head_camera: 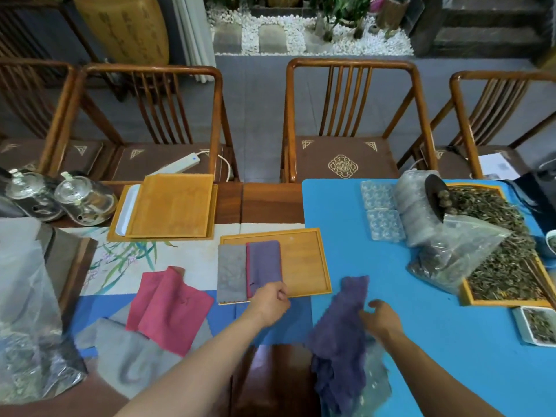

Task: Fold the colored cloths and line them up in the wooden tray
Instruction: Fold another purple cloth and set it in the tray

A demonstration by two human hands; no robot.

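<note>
A wooden tray (304, 260) lies at the table's middle. In its left part a folded grey cloth (231, 272) sits beside a folded purple cloth (264, 263) with a red layer under it. My left hand (270, 299) is at the tray's front edge, fingers curled at the purple cloth's near end. My right hand (380, 319) touches a loose purple cloth (343, 335) on the blue mat (436, 341), fingers relaxed. A red cloth (171, 308) lies unfolded to the left over a grey cloth (126, 356).
Stacked wooden trays (168, 206) stand behind. Glass teapots (81, 197) are at the far left, a plastic bag (27, 296) at the near left. A tray of dried tea leaves (496, 251), bags and clear blister packs (382, 212) fill the right. Chairs (346, 121) line the far side.
</note>
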